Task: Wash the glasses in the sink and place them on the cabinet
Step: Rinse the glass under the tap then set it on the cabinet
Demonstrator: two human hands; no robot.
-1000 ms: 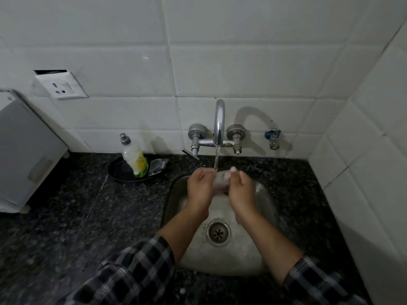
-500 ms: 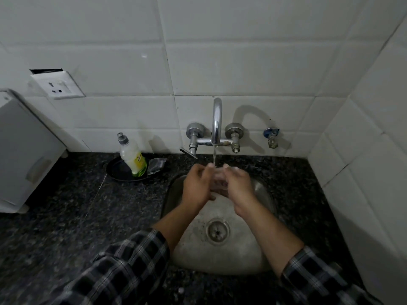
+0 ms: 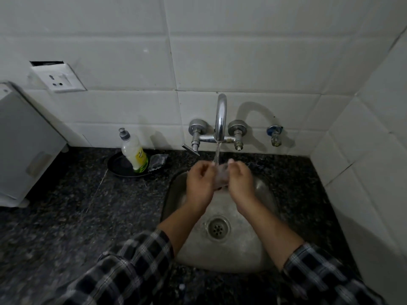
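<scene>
A clear glass point(image 3: 221, 177) is held over the steel sink point(image 3: 259, 245), under the stream from the chrome tap point(image 3: 220, 116). My left hand point(image 3: 201, 183) grips the glass from the left. From the right, my right hand point(image 3: 241, 180) curls round it. Water falls onto the glass between my hands. Most of the glass is hidden by my fingers.
A dish soap bottle point(image 3: 134, 151) stands in a black dish point(image 3: 119, 167) left of the sink, with a scrub pad point(image 3: 157, 161) beside it. A white appliance point(image 3: 24, 148) sits at the far left of the dark granite counter point(image 3: 77, 216). Tiled walls close in behind and on the right.
Both hands keep holding the glass under the running water and have shifted slightly around it. The view has dipped a little.
</scene>
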